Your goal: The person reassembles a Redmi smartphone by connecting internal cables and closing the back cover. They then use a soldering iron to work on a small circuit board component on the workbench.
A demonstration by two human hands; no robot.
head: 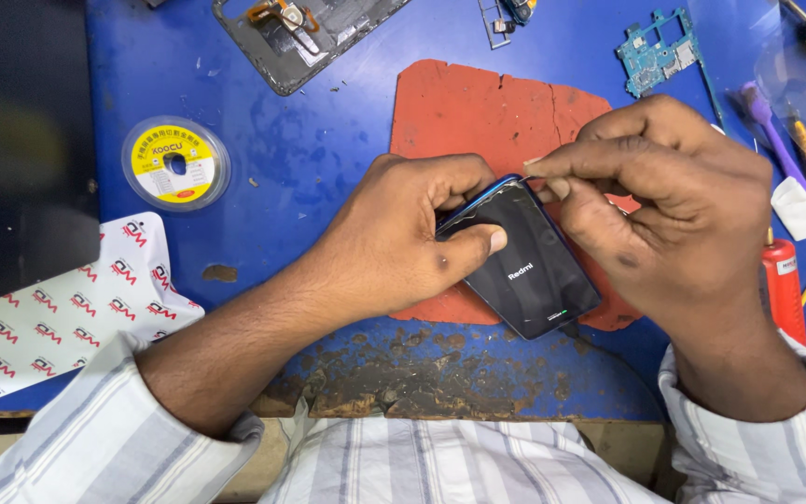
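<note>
Hands (552, 229) on phone (529, 266), red mat (478, 112), wire spool (175, 163), circuit board (657, 51)

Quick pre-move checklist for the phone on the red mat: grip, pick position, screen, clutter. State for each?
1. Phone held steady: ok. The left hand grips its top left corner, thumb flat on the glass.
2. Pinch at the edge: ok. The right hand pinches a thin, pale sliver at the top edge; what it is, cannot tell.
3. Phone backed by the red mat: ok, it lies over the mat.
4. Screen state: not ok. It is lit, and cracks show near the top.
5. Seam opened: cannot tell, the fingers hide it.
6. Loose parts clear of the hands: ok. The circuit board and wire spool lie apart.
</note>
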